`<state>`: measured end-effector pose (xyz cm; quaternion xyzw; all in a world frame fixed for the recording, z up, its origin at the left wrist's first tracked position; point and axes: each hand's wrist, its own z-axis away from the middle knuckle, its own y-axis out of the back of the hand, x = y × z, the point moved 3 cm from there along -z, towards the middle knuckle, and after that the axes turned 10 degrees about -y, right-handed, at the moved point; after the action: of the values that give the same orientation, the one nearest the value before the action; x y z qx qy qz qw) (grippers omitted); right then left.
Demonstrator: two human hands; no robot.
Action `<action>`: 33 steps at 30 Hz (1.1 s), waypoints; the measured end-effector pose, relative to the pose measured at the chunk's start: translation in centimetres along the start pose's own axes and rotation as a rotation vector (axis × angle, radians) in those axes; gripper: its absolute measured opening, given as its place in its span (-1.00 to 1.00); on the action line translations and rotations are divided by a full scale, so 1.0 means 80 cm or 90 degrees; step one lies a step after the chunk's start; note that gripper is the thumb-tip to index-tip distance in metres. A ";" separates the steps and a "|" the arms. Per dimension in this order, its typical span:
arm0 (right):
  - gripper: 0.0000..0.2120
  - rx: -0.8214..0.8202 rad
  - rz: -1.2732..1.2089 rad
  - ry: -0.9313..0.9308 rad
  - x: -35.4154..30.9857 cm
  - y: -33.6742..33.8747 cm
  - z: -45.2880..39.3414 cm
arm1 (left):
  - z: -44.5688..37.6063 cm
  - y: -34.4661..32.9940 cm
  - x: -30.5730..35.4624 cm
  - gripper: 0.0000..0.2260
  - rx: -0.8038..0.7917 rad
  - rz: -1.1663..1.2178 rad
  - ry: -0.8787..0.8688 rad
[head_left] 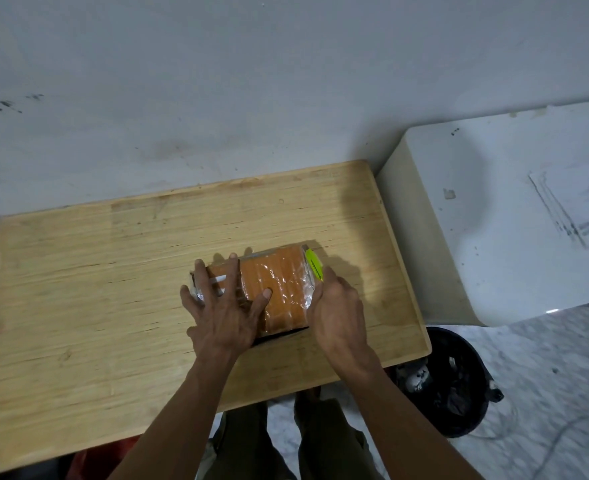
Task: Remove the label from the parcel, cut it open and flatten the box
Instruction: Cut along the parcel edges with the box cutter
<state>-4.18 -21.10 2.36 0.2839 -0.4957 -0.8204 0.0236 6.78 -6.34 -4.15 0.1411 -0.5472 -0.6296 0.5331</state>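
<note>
A small brown parcel point(279, 289), wrapped in shiny clear tape, lies on the wooden table point(113, 289) right of centre. My left hand point(223, 306) rests flat on the parcel's left half with fingers spread, covering a white strip that may be the label. My right hand point(338, 306) is closed on a bright yellow-green cutter point(314, 268), whose body runs along the parcel's right edge. The cutter's blade is hidden.
A white cabinet point(511, 220) stands against the table's right side. A black bin point(459, 382) with rubbish sits on the floor below the table's right corner. A grey wall runs behind the table. My legs show below the near edge.
</note>
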 end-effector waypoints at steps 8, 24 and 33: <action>-0.68 -0.006 0.074 0.008 -0.008 0.002 0.001 | 0.005 0.009 0.011 -0.21 -0.008 0.021 0.016; -0.70 -0.069 0.125 0.008 0.015 0.003 0.040 | 0.011 0.019 0.023 -0.23 -0.014 0.082 0.042; -0.86 -0.138 0.153 -0.050 0.062 0.005 0.070 | 0.004 0.018 0.024 -0.25 0.002 0.123 0.048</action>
<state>-11.19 -18.42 2.48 0.1861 -0.4353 -0.8707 0.1332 6.55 -7.53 -2.05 0.1123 -0.5384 -0.5690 0.6114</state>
